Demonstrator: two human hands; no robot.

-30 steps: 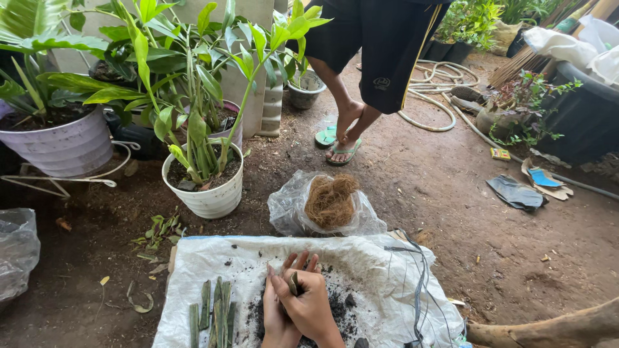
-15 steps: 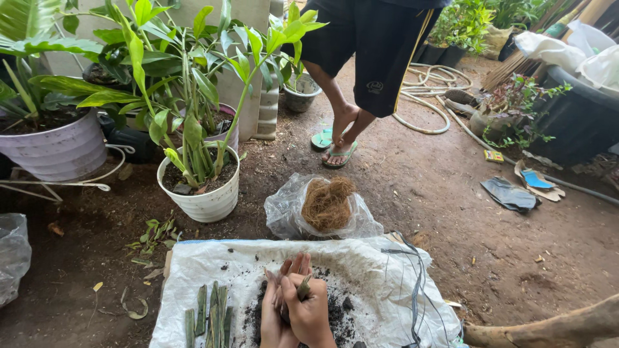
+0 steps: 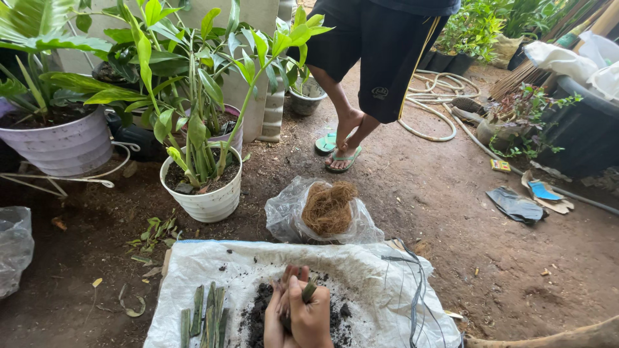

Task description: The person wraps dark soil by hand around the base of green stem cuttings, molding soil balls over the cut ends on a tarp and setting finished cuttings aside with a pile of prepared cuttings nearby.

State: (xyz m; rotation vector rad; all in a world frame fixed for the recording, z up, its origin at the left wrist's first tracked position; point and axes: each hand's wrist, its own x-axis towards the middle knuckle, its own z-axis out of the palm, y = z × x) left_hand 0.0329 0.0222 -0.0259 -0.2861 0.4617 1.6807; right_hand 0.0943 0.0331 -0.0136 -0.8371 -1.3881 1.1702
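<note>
**Both hands close round a cutting over the soil**

On the white sack (image 3: pixel 361 277) spread over the dirt floor, the left hand (image 3: pixel 276 316) and right hand (image 3: pixel 311 316) are pressed together, fingers curled tight round a green stem cutting (image 3: pixel 309 291) above the dark soil heap (image 3: pixel 258 309). A second ago the fingers were looser; now the clasp has tightened, so the packing looks under way. More cut stems (image 3: pixel 205 312) lie just left. A person in dark shorts (image 3: pixel 380 51) stands beyond the bag of coconut fibre (image 3: pixel 327 209).
</note>
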